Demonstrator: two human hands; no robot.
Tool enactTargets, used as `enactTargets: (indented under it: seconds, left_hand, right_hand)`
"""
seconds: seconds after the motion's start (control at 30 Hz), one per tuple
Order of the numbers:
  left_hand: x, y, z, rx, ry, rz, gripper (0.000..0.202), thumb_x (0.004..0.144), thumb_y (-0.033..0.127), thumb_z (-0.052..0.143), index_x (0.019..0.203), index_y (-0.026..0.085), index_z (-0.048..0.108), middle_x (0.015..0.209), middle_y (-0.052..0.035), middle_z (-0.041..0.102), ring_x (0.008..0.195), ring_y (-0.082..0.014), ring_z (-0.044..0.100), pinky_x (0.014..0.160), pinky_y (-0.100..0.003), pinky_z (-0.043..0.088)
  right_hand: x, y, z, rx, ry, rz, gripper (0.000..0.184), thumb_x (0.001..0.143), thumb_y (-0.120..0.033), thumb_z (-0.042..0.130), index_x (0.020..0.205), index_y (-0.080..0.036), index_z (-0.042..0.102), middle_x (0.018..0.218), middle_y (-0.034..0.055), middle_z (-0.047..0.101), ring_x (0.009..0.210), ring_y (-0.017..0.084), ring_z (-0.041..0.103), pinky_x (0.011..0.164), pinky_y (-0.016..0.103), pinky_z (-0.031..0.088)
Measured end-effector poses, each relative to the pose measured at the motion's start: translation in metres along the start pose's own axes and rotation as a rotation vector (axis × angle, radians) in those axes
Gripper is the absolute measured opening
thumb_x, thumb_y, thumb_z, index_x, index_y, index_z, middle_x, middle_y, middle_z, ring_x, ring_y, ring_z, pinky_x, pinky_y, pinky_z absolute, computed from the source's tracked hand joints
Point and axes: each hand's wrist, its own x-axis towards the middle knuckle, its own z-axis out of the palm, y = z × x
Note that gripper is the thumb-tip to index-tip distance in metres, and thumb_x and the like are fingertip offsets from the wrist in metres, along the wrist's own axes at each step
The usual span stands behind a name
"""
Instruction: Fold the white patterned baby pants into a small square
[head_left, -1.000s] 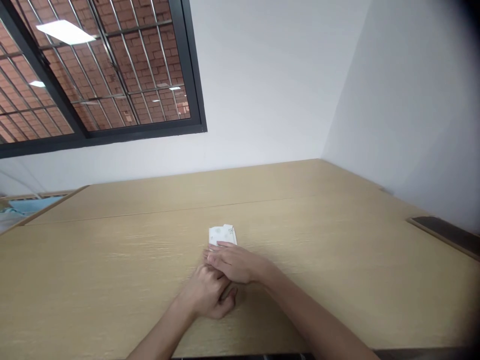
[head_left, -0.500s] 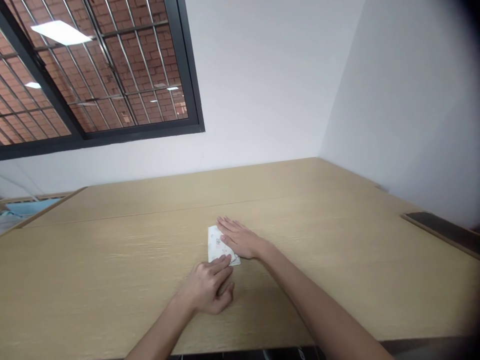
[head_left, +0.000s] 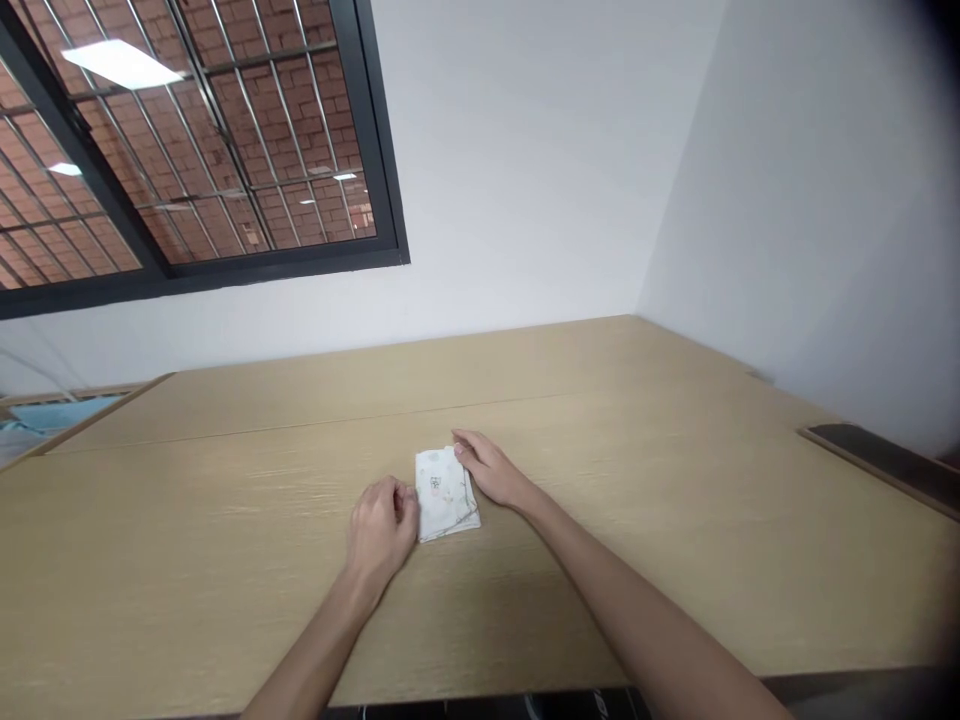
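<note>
A small folded cloth point(head_left: 444, 498), white with faint printed figures, lies flat on the wooden tabletop, its layers showing along the near edge. At its left edge is my left hand point(head_left: 381, 525), fingers curled in and thumb against them. Whether they pinch the edge is hidden. My right hand point(head_left: 491, 472) is at the far right corner of the cloth, thumb on top and fingers bent around the corner's outer side.
The light wooden table point(head_left: 637, 520) spreads around the cloth, with a seam across its back part. A dark recessed strip point(head_left: 885, 465) is at the right. Behind stand white walls point(head_left: 540, 170) and a barred window point(head_left: 225, 150). Light-blue material point(head_left: 64, 412) shows beyond the left edge.
My left hand has gone from the cloth's near edge to its left side and curled up. My right hand has drawn right off the cloth's middle to its far corner, uncovering the print.
</note>
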Motion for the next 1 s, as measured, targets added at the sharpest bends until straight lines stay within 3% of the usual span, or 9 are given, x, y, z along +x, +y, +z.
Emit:
enactTargets:
  seconds: [0.43, 0.73, 1.0]
  left_hand:
    - [0.0, 0.01, -0.001, 0.074, -0.185, -0.049, 0.03, 0.098, 0.035, 0.043, 0.075, 0.021, 0.054, 0.076, -0.0049, 0.066, 0.069, -0.0191, 0.059, 0.063, -0.03, 0.03]
    - [0.0, 0.008, 0.005, 0.042, -0.202, 0.0, 0.034, 0.098, 0.046, 0.044, 0.074, 0.023, 0.049, 0.074, -0.0042, 0.063, 0.072, -0.0222, 0.059, 0.066, -0.032, 0.034]
    - [0.001, 0.002, 0.009, -0.049, -0.205, 0.076, 0.034, 0.1, 0.047, 0.04, 0.077, 0.023, 0.047, 0.074, -0.0014, 0.061, 0.072, -0.0201, 0.058, 0.068, -0.032, 0.041]
  right_hand:
    - [-0.004, -0.006, 0.001, -0.071, 0.058, -0.112, 0.026, 0.098, -0.031, 0.053, 0.118, -0.018, 0.064, 0.118, 0.0123, 0.063, 0.114, 0.024, 0.059, 0.102, 0.043, 0.046]
    - [-0.008, -0.015, 0.001, -0.24, 0.093, -0.164, 0.019, 0.087, -0.024, 0.066, 0.105, -0.019, 0.062, 0.104, 0.0076, 0.06, 0.1, 0.023, 0.057, 0.093, 0.039, 0.047]
    - [-0.009, -0.012, 0.007, -0.208, 0.075, -0.101, 0.019, 0.086, -0.019, 0.061, 0.106, -0.018, 0.06, 0.101, 0.0062, 0.064, 0.088, 0.02, 0.059, 0.082, 0.034, 0.047]
